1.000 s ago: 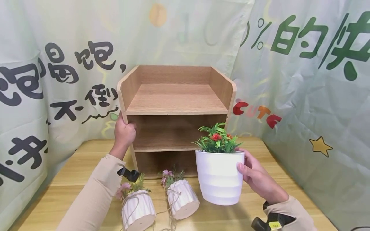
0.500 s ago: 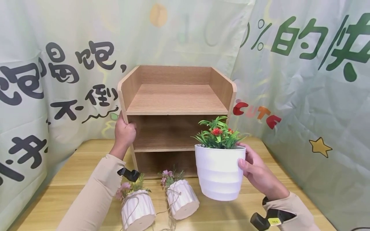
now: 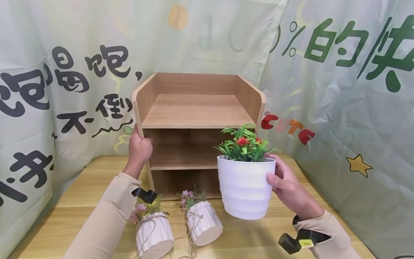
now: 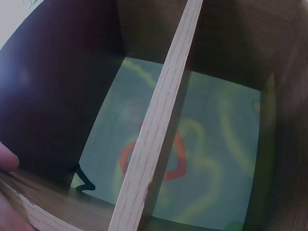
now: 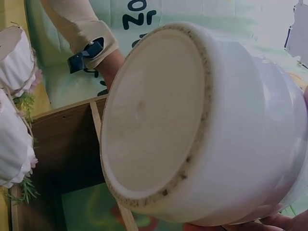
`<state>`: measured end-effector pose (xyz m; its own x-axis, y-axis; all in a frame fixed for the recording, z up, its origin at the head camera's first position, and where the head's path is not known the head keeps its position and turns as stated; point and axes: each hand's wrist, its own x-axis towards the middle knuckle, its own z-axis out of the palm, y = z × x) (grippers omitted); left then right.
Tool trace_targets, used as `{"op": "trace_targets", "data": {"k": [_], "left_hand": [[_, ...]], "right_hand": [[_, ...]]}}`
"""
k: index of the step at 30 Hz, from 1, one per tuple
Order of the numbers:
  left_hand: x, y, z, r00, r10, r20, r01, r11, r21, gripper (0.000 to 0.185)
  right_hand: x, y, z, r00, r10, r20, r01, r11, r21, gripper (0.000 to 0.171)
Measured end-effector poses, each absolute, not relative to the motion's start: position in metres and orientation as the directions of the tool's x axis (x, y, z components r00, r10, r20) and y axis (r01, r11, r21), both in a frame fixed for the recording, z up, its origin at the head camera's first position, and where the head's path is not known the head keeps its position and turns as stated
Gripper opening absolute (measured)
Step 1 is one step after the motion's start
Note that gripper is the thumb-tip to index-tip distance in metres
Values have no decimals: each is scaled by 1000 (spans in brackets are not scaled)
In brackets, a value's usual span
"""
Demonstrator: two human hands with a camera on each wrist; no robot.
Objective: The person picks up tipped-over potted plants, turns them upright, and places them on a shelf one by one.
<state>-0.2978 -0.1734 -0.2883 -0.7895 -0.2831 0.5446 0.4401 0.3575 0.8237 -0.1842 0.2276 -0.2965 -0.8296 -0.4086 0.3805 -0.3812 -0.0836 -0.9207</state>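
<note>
My right hand (image 3: 289,185) grips the right side of a white flowerpot (image 3: 246,189), thumb on the front near the rim. Green leaves and red flowers (image 3: 242,142) stick up out of the pot. It is held upright above the table, in front of the right side of a wooden shelf (image 3: 198,126). The right wrist view shows the pot's round base (image 5: 154,115), with dark specks along its edge. On the shelf's left side panel, my left hand (image 3: 139,148) holds the front edge, thumb on the inner side. Part of its thumb (image 4: 7,159) shows in the left wrist view.
Two small white pots with pink flowers lie tipped on the table in front of the shelf, one at left (image 3: 154,233) and one near the middle (image 3: 204,223), with loose twine around them. Printed curtains (image 3: 349,108) hang behind and beside the wooden table (image 3: 93,180).
My right hand has raised the flowerpot a little, so its leaves now overlap the front edge of the shelf's top board. My left hand keeps its place on the side panel.
</note>
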Motion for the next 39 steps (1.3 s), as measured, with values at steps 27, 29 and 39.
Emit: {"op": "trace_targets", "data": {"k": [27, 29, 39], "left_hand": [[-298, -174, -291, -780, -299, 550, 434, 374, 820, 63], [-298, -174, -291, -778, -300, 552, 436, 376, 818, 63], [-299, -174, -292, -777, -304, 551, 434, 375, 819, 62]], "right_hand": [[-183, 221, -265, -812, -351, 467, -476, -67, -877, 60], [-183, 220, -262, -811, -345, 472, -480, -68, -875, 61], [-183, 215, -248, -803, -316, 506, -513, -66, -856, 61]]}}
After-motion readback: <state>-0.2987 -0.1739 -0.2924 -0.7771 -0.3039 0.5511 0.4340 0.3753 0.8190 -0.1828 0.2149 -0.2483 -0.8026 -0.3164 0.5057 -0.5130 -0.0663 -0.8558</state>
